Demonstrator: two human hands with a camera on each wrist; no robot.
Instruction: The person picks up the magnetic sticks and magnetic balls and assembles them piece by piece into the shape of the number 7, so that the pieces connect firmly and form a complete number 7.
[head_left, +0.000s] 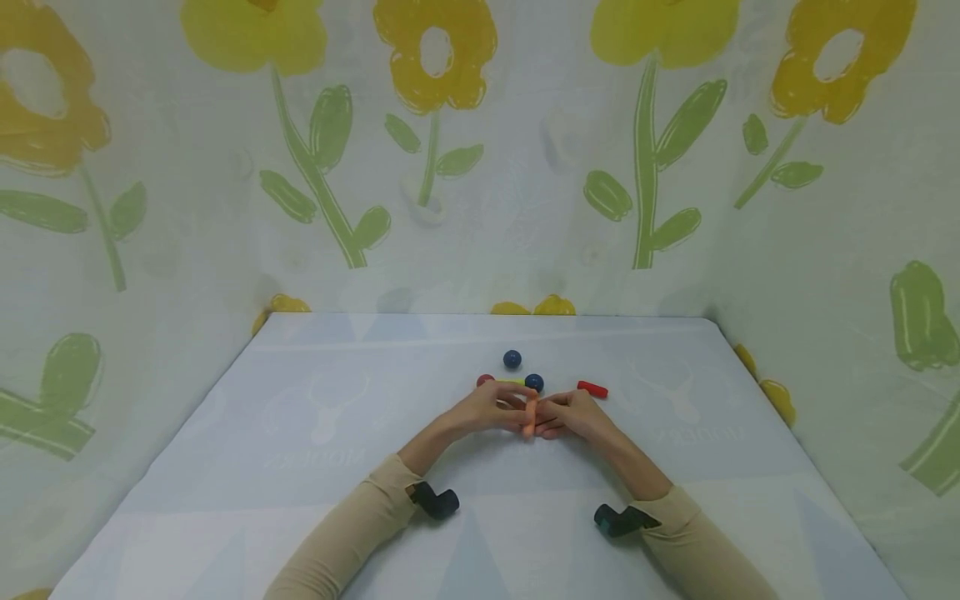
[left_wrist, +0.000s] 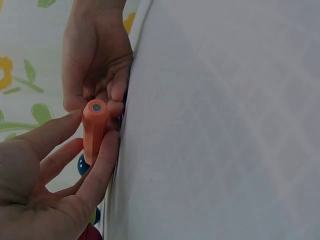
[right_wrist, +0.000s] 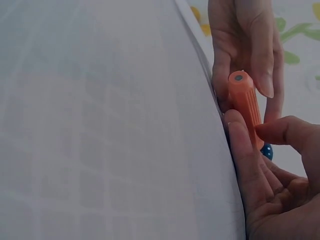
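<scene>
Both hands meet over the table around an upright orange rod [head_left: 530,418]. It is ribbed, with a small grey disc in its end, as the left wrist view shows on the rod [left_wrist: 96,125]. My left hand [head_left: 491,407] pinches it from the left between thumb and fingers. From the other side my right hand [head_left: 576,414] also pinches the rod [right_wrist: 245,102], thumb and forefinger on its sides. Just behind the hands lie a dark blue ball [head_left: 534,382], a yellow-green rod [head_left: 512,382] and a red ball [head_left: 485,380], partly hidden by the left hand.
Farther back sits another dark blue ball [head_left: 512,359]. A red rod [head_left: 593,389] lies beyond the right hand. The pale table [head_left: 337,467] is bordered by flower-printed cloth walls [head_left: 510,183] at the back and sides. Each sleeve carries a black wrist camera [head_left: 435,502].
</scene>
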